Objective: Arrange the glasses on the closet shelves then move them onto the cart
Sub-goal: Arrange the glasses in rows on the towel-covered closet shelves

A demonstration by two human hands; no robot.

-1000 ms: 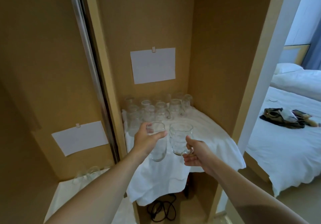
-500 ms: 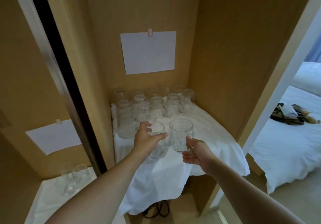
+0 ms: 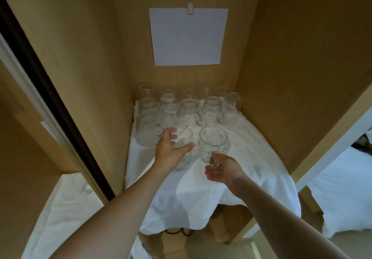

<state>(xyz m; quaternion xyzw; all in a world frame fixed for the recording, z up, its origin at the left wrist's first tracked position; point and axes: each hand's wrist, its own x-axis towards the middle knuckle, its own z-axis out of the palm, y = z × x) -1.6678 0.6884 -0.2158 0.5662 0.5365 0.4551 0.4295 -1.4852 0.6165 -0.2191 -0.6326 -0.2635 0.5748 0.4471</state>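
With both glasses now lowered onto the white cloth [image 3: 251,158] before the back rows [image 3: 189,106], my left hand [image 3: 169,152] grips its glass [image 3: 184,152] while my right hand [image 3: 223,170] pinches the mug [image 3: 213,146] handle, fingers loosening.

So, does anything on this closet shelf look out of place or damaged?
No glass looks broken or tipped over. The white cloth lies wrinkled and hangs unevenly over the shelf's front edge. The left hand grips a clear glass; the right hand holds the handle of a glass mug.
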